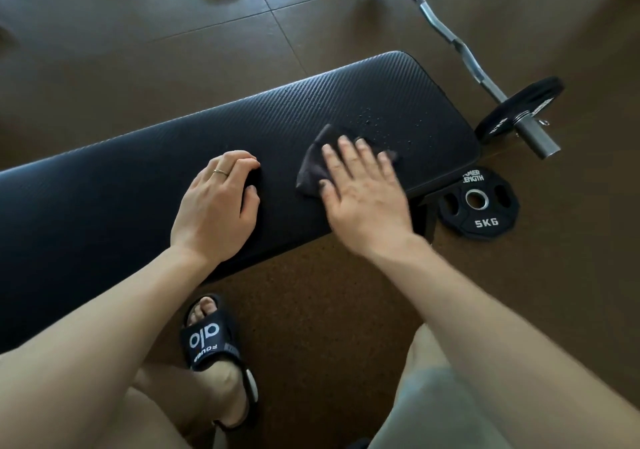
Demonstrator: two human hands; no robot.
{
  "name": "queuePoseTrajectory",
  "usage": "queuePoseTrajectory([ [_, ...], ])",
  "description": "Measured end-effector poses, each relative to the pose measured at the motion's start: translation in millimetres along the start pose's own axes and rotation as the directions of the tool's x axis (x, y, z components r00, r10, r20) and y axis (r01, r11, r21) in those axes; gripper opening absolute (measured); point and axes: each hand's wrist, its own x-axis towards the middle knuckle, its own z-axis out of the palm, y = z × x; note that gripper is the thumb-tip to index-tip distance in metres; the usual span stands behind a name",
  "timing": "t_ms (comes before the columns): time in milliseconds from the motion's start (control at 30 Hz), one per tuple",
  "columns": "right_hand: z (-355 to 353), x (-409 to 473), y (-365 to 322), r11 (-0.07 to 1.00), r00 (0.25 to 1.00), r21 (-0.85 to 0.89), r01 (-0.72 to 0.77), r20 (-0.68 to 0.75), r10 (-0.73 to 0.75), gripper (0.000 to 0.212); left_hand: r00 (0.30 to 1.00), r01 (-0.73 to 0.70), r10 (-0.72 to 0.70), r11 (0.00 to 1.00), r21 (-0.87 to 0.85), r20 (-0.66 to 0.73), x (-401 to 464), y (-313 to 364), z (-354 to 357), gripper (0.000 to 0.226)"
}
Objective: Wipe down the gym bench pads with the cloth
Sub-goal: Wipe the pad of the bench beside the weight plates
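Black bench pad (173, 171), right hand (363, 195) flat on cloth (311, 171)

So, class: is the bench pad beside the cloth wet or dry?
Wet. Droplets sit on the bench pad just beyond the cloth, which the right hand presses flat.
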Motion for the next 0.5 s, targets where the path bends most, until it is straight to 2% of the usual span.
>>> queuePoseTrajectory([
  [133, -16.0, 32.5, 52.3, 0.976, 0.976, 0.014, -0.217, 0.023, 0.216, 0.061, 1.0, 0.001, -0.001, 1.0, -0.018, -0.001, 1.1, -0.8, 1.7, 0.03],
  [200, -16.8, 37.9, 49.1, 0.945, 0.946, 0.045, -0.325, 0.007, 0.325, 0.061, 1.0, -0.002, 0.002, 1.0, -0.014, -0.004, 0.6, -2.8, 1.7, 0.029],
  [267, -11.5, 28.7, 23.4, 0.931, 0.932, 0.065, -0.359, -0.029, 0.361, 0.06, 1.0, -0.003, 0.003, 1.0, -0.021, -0.016, 3.2, -4.6, 0.4, 0.028],
  [400, 8.5, -20.3, -48.3, 0.98, 0.98, 0.08, -0.185, -0.058, 0.19, 0.059, 1.0, -0.015, 0.015, 1.0, -0.014, 0.001, 5.0, -3.6, 0.1, 0.028],
  [500, 9.8, -35.3, -38.8, 0.999, 1.0, 0.044, -0.022, -0.014, 0.023, 0.058, 1.0, -0.006, 0.006, 1.0, -0.013, 0.011, 3.1, -1.0, -0.7, 0.029],
])
